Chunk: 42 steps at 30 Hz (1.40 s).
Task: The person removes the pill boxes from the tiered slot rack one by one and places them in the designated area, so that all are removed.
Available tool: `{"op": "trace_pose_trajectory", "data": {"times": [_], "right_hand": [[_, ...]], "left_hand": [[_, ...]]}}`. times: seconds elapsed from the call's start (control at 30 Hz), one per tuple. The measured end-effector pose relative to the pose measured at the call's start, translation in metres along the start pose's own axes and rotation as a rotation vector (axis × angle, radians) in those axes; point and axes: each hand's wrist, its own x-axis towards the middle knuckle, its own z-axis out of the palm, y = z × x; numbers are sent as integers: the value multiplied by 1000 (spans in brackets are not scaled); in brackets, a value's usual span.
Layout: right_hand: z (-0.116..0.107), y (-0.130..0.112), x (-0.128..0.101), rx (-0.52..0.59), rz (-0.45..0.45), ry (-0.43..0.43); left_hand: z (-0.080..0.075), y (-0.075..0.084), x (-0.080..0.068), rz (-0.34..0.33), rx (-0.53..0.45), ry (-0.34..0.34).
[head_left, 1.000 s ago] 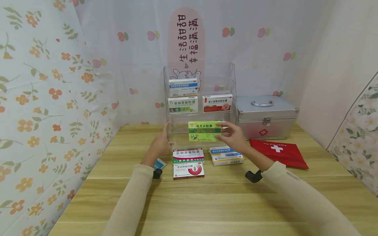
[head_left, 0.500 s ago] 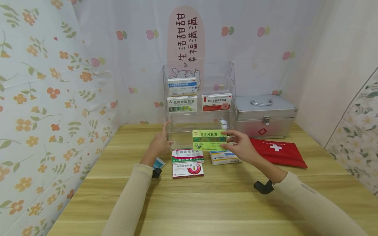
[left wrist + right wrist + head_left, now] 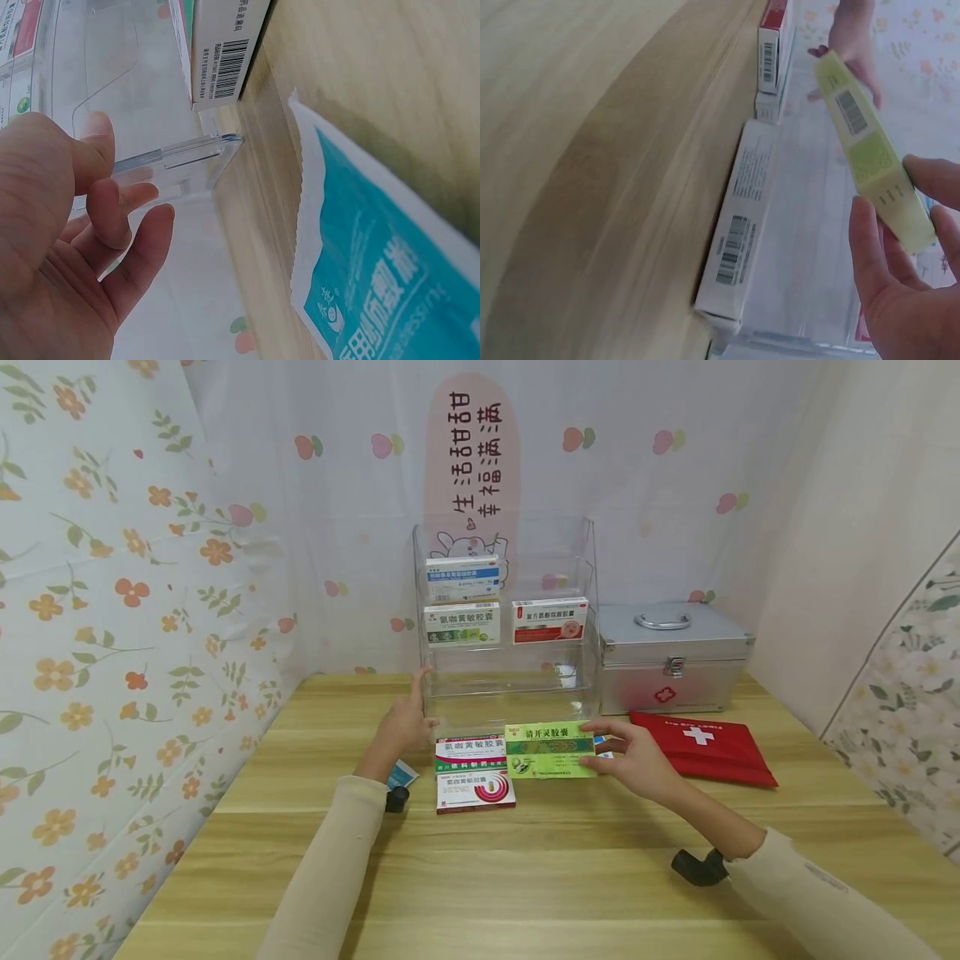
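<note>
Since the earlier frame, the green medicine box (image 3: 543, 752) is being brought down and to the right, away from the clear rack (image 3: 487, 688), with the right hand (image 3: 633, 758) being carried along; at the rack's left side, the left hand (image 3: 405, 725) is being kept in place. Green box: being pinched at its right end between thumb and fingers, the far end being left unsupported. Left grip: thumb and fingers being closed about the rack's side edge. In the head view the green box is being seen over part of the green-and-white box (image 3: 467, 760); in the right wrist view it is being held apart from the white box with a barcode (image 3: 735, 225) on the table. Risks, as judged: a one-ended pinch is being relied on, so the box could be swung or dropped by any slackening; boxes below could be knocked if it is being lowered too steeply. The light-looking rack could be dragged by a tug from the left, the white-and-red box (image 3: 550, 622) on its tier being shifted too.
</note>
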Motion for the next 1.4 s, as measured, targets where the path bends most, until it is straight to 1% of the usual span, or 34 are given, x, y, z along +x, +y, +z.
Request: {"op": "trace_pose_trajectory", "data": {"times": [0.17, 0.3, 0.4, 0.5, 0.6, 0.77, 1.07, 1.2, 1.3, 1.4], "right_hand": [[-5, 4, -9, 5, 31, -28], [-6, 7, -16, 56, 61, -62], [-6, 10, -19, 74, 77, -85], [-4, 13, -20, 78, 92, -106], [-2, 14, -22, 79, 86, -128], [-2, 16, -24, 73, 102, -135], [-9, 20, -28, 8, 197, -129], [-11, 22, -27, 6, 271, -132], [-12, 24, -26, 15, 348, -133], [-14, 25, -26, 27, 383, -156]], "left_hand": [[1, -1, 0, 5, -7, 2], [0, -1, 0, 10, -17, 2], [0, 0, 0, 13, -15, 5], [-1, 0, -1, 8, -12, 2], [-1, 0, -1, 2, -10, 0], [-1, -1, -1, 6, -4, 2], [1, -2, 1, 9, 1, 2], [0, -1, 0, 9, -4, 12], [0, 0, 0, 9, -1, 13], [0, 0, 0, 7, 4, 8]]}}
